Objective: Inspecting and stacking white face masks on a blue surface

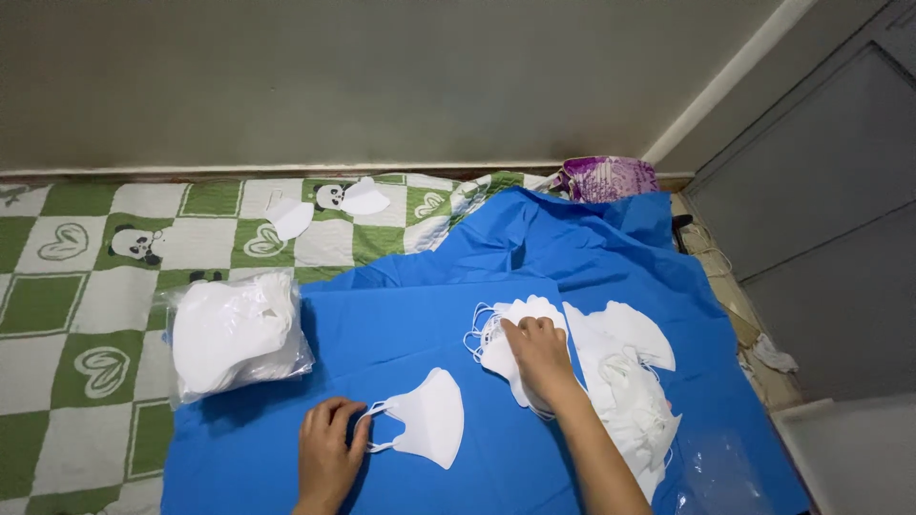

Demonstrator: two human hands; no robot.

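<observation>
My left hand (327,452) rests on a blue sheet (410,315) and pinches the ear loop of a single folded white face mask (430,416) lying flat just to its right. My right hand (542,355) presses palm-down on a small stack of white masks (510,324) with loose ear loops. A longer spread-out pile of white masks (630,381) lies to the right of that hand and forearm.
A clear plastic bag packed with white masks (234,332) sits at the sheet's left edge on a green-and-white checked panda blanket (76,296). Two loose masks (289,217) (364,198) lie farther back. A purple cloth (606,177) lies by the wall; an empty clear bag (720,472) at lower right.
</observation>
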